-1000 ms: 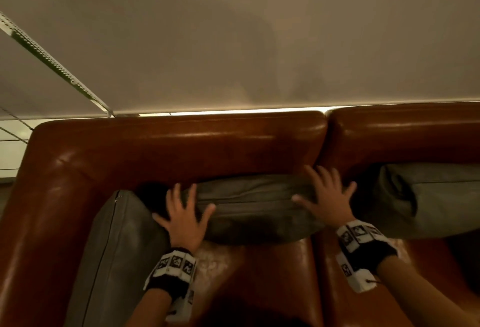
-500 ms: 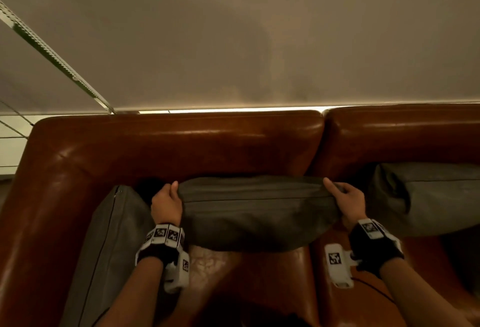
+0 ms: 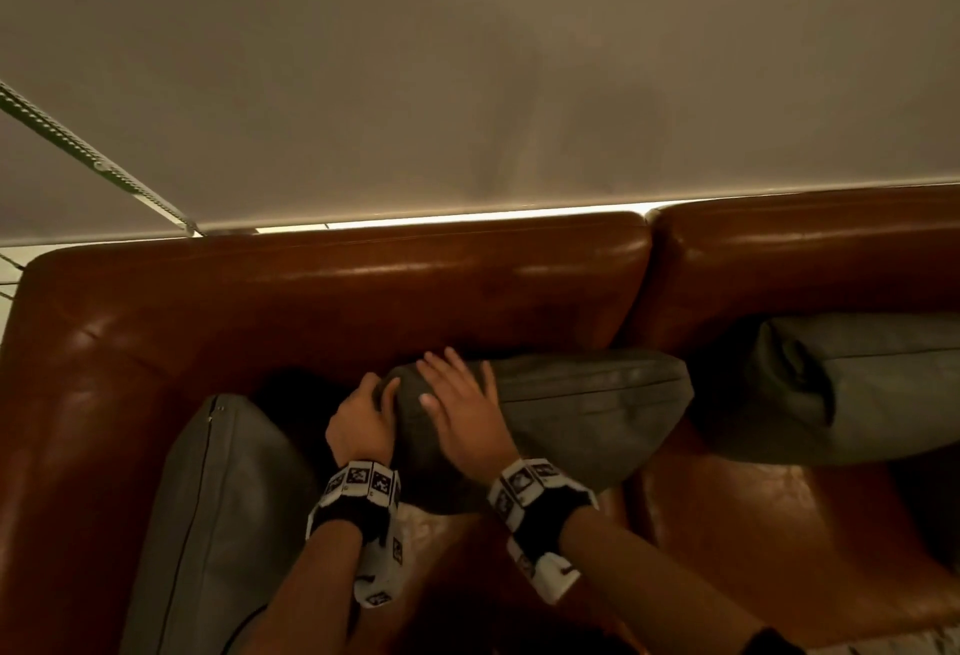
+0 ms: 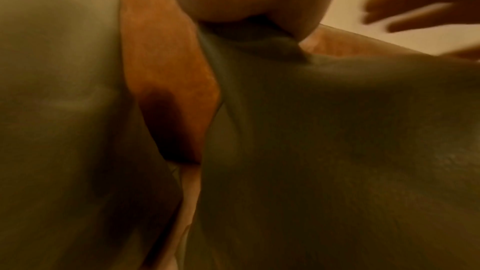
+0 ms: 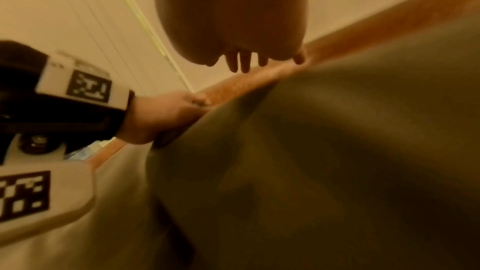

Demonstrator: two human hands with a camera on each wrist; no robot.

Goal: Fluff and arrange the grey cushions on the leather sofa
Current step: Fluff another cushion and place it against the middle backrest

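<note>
A grey cushion (image 3: 587, 410) leans against the back of the brown leather sofa (image 3: 363, 285), in the middle of the head view. My left hand (image 3: 363, 420) grips its upper left corner, fingers curled round the fabric (image 4: 259, 34). My right hand (image 3: 457, 405) lies flat with fingers spread on the cushion's left end, just beside the left hand. A second grey cushion (image 3: 208, 524) lies against the left armrest. A third grey cushion (image 3: 857, 384) leans on the back at the right. The right wrist view shows my left hand (image 5: 166, 118) at the cushion's edge.
A pale roller blind (image 3: 467, 72) hangs behind the sofa, with its bead chain (image 3: 93, 160) at the left. The sofa's left armrest (image 3: 67, 420) bounds the seat on that side. Bare seat leather (image 3: 753, 524) shows in front of the cushions.
My right hand has let go of the middle cushion's right corner and moved across to its left end, now lying flat there. The left hand still grips the left corner.
</note>
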